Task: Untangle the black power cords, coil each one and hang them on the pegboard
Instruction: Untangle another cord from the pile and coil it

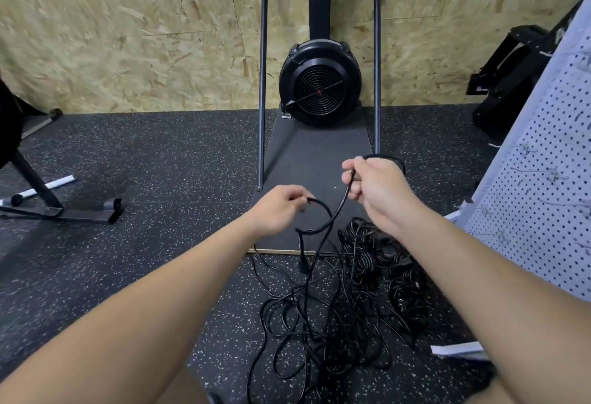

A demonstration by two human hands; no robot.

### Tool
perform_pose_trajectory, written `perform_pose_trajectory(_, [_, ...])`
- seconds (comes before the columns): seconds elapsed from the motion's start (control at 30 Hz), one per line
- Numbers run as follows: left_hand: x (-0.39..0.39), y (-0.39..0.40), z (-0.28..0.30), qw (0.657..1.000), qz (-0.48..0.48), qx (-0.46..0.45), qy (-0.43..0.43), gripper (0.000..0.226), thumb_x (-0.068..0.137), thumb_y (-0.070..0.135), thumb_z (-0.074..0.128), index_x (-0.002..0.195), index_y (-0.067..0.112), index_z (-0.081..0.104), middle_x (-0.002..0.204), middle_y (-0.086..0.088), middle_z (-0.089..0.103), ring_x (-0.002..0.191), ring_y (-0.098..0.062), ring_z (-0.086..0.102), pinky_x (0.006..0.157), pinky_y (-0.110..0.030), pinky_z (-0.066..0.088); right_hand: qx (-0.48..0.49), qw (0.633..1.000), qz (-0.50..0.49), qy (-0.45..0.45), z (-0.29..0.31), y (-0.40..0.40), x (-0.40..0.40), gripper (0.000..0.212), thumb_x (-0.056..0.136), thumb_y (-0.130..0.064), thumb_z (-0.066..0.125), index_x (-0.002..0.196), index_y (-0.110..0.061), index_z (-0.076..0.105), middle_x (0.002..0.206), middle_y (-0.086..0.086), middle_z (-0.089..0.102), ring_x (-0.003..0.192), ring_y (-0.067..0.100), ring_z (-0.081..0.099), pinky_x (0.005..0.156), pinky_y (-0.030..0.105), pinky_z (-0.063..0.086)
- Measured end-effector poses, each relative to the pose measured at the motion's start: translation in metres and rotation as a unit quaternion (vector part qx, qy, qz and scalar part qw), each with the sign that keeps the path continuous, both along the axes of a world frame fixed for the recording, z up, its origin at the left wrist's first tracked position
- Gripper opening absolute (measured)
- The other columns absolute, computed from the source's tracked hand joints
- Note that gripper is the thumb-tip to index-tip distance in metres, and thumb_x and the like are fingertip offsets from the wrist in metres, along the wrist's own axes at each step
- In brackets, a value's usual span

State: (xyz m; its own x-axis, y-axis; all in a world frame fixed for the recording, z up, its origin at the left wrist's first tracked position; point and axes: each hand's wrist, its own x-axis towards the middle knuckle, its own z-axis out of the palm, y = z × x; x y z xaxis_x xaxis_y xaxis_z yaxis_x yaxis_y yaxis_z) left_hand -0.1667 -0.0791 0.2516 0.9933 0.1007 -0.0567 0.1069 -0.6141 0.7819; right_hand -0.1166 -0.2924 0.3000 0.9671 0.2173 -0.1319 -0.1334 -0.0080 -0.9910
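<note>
Left hand [277,210] and right hand [372,186] pinch one black power cord [335,211] above the floor tangle [335,307]; pulling hard could tighten knots.

Both forearms bare, stretched fwd from the bottom corners, converging toward centre. Left hand [278,208] sits lower and nearer, back of hand up, fingers curled w/ thumb and fingertips pinching a black cord [323,211] at its right side. Right hand [374,184] is a bit higher and farther out, wrist angled inward, fingers closed round the same cord (a loop shows above its knuckles). Hands near each other, not touching.
</note>
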Motion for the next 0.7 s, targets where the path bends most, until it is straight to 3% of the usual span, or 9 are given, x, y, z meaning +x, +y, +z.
perform_pose_trajectory(0.13, [0.002, 0.010, -0.021, 0.998, -0.005, 0.058, -0.009, 0.035, 0.109, 0.010, 0.058, 0.105, 0.037, 0.079, 0.093, 0.013, 0.076, 0.077, 0.004, 0.064, 0.082, -0.026, 0.052, 0.110, 0.992, 0.016, 0.057, 0.013, -0.010, 0.000, 0.029, 0.119, -0.016, 0.040, 0.112, -0.004, 0.065, 0.080, 0.006, 0.064, 0.057, 0.011, 0.043, 0.062, 0.027, 0.043])
perform_pose_trajectory(0.2, [0.003, 0.014, -0.025, 0.995, 0.010, 0.095, -0.032, 0.054, 0.098, 0.005, 0.052, 0.112, 0.052, 0.074, 0.109, 0.015, 0.077, 0.104, -0.006, 0.072, 0.106, -0.038, 0.056, 0.134, 0.988, 0.010, 0.076, 0.012, -0.013, -0.001, 0.027, 0.119, -0.014, 0.040, 0.110, -0.004, 0.064, 0.082, 0.009, 0.065, 0.059, 0.013, 0.043, 0.063, 0.028, 0.044])
perform_pose_trajectory(0.27, [0.000, 0.015, -0.020, 0.992, 0.003, 0.122, -0.043, 0.080, 0.085, -0.010, 0.044, 0.128, 0.051, 0.072, 0.134, 0.010, 0.066, 0.129, -0.013, 0.062, 0.120, -0.039, 0.045, 0.161, 0.982, -0.006, 0.094, 0.012, -0.014, -0.001, 0.028, 0.119, -0.013, 0.040, 0.107, -0.004, 0.063, 0.083, 0.011, 0.066, 0.062, 0.015, 0.046, 0.065, 0.030, 0.045])
perform_pose_trajectory(0.33, [-0.006, 0.013, -0.010, 0.993, -0.059, 0.094, -0.030, 0.090, 0.072, -0.018, 0.038, 0.130, 0.039, 0.077, 0.143, 0.010, 0.063, 0.138, -0.009, 0.057, 0.123, -0.029, 0.039, 0.187, 0.976, -0.012, 0.109, 0.014, -0.016, 0.001, 0.029, 0.119, -0.013, 0.039, 0.105, -0.004, 0.063, 0.083, 0.013, 0.068, 0.064, 0.016, 0.049, 0.068, 0.032, 0.048])
perform_pose_trajectory(0.4, [-0.012, 0.009, -0.004, 0.986, -0.148, 0.072, -0.011, 0.077, 0.070, -0.014, 0.044, 0.116, 0.035, 0.081, 0.132, 0.015, 0.074, 0.129, -0.009, 0.066, 0.119, -0.030, 0.046, 0.214, 0.969, -0.019, 0.117, 0.013, -0.017, 0.006, 0.029, 0.120, -0.014, 0.040, 0.104, -0.004, 0.063, 0.082, 0.013, 0.072, 0.065, 0.017, 0.053, 0.070, 0.032, 0.051])
perform_pose_trajectory(0.5, [-0.017, 0.002, -0.010, 0.981, -0.175, 0.078, -0.010, 0.029, 0.098, 0.002, 0.066, 0.104, 0.026, 0.080, 0.111, 0.012, 0.081, 0.110, -0.008, 0.074, 0.110, -0.035, 0.052, 0.227, 0.967, -0.017, 0.117, 0.012, -0.022, 0.011, 0.028, 0.119, -0.015, 0.042, 0.109, -0.002, 0.065, 0.093, 0.017, 0.079, 0.069, 0.018, 0.063, 0.073, 0.033, 0.058])
perform_pose_trajectory(0.57, [-0.019, 0.003, -0.012, 0.985, -0.154, 0.071, -0.031, 0.015, 0.109, 0.011, 0.063, 0.105, 0.020, 0.074, 0.100, 0.008, 0.081, 0.100, -0.010, 0.075, 0.104, -0.037, 0.054, 0.143, 0.985, -0.007, 0.101, 0.011, -0.027, 0.012, 0.030, 0.118, -0.016, 0.048, 0.112, 0.005, 0.069, 0.104, 0.023, 0.081, 0.078, 0.021, 0.075, 0.079, 0.036, 0.066])
perform_pose_trajectory(0.63, [-0.020, 0.005, -0.010, 0.988, -0.131, 0.070, -0.038, 0.010, 0.111, 0.012, 0.060, 0.106, 0.020, 0.064, 0.093, 0.007, 0.081, 0.094, -0.014, 0.076, 0.102, -0.042, 0.055, -0.141, 0.990, 0.029, 0.016, 0.006, -0.034, 0.012, 0.029, 0.112, -0.017, 0.058, 0.102, 0.005, 0.074, 0.098, 0.021, 0.082, 0.082, 0.026, 0.082, 0.082, 0.041, 0.068])
perform_pose_trajectory(0.7, [-0.023, 0.005, -0.005, 0.990, -0.116, 0.067, -0.042, 0.011, 0.112, 0.014, 0.060, 0.104, 0.020, 0.055, 0.089, 0.004, 0.081, 0.087, -0.018, 0.077, 0.096, -0.044, 0.057, -0.425, 0.894, 0.073, -0.124, 0.003, -0.036, 0.009, 0.021, 0.105, -0.022, 0.066, 0.092, -0.011, 0.079, 0.087, 0.006, 0.083, 0.081, 0.025, 0.081, 0.082, 0.045, 0.068])
